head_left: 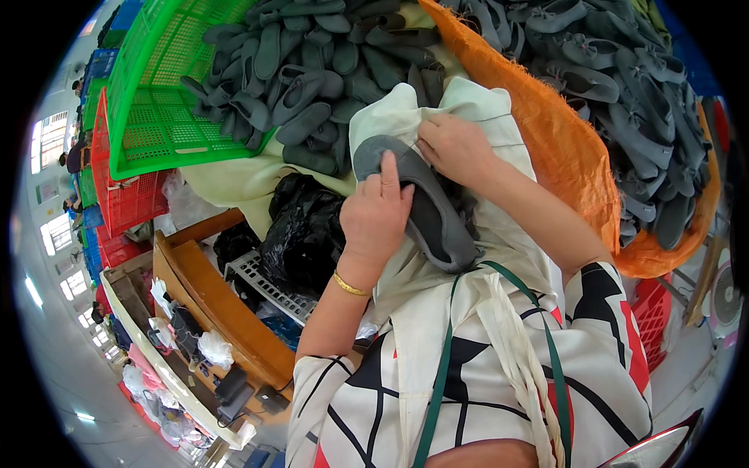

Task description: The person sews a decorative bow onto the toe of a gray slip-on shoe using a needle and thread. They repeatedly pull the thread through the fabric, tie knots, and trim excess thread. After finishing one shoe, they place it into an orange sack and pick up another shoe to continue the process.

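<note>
Nearest the wearer, a pale apron (421, 343) with a dark green strap (437, 382) covers a patterned top, and pale cloth (511, 160) lies over the lap. On that cloth lies one grey shoe (433, 212), toe pointing away and to the left, opening uppermost. The left hand (373, 214) has hold of its left side, index finger laid straight along the upper, thumb at the opening, remaining fingers folded. The right hand (456, 148) is at the toe end, its fingers bunched close to the shoe's edge; whether the tips are closed, and on the edge or on a thread, cannot be told. This one piece is judged to be mid-work: both hands are on or at it, and it is not yet set aside. Left of the lap sits a black plastic bag (300, 234). Beyond the hands, a large heap of similar grey shoes (312, 86) lies loose at the mouth of a tipped green crate (152, 136); to the right, an orange sack (538, 109) holds many more shoes (624, 117). Which of these stocks is handled and which is outstanding cannot be determined, so the overall count is left open. Farther off at left stands a red crate (129, 207).
</note>
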Demonstrator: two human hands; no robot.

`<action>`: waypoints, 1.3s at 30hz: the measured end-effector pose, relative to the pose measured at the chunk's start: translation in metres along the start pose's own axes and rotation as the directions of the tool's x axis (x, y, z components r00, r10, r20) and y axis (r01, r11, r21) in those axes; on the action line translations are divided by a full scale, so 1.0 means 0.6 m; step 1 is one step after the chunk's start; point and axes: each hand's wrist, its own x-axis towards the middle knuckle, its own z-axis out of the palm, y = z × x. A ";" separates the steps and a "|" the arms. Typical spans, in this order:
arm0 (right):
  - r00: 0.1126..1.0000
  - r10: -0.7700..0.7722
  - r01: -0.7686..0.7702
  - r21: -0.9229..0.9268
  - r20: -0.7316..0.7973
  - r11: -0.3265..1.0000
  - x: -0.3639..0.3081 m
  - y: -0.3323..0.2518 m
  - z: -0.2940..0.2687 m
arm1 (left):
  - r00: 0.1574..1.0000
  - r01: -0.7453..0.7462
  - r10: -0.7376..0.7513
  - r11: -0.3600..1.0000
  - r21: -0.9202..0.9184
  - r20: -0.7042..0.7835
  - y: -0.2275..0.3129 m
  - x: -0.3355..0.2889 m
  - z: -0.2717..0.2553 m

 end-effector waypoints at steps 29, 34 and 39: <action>0.890 0.437 -0.023 0.968 0.133 -0.249 -0.012 -0.189 -0.122 | 0.977 -0.206 0.192 0.962 -0.178 -0.092 -0.022 0.052 -0.012; 0.826 0.525 -0.080 0.964 0.207 -0.254 -0.056 -0.218 -0.140 | 0.955 -0.297 0.284 0.920 -0.255 -0.087 -0.022 0.034 -0.014; 0.892 0.382 -0.184 0.965 0.243 -0.185 -0.123 -0.254 -0.170 | 0.928 -0.333 0.371 0.865 -0.376 0.031 -0.007 0.012 -0.033</action>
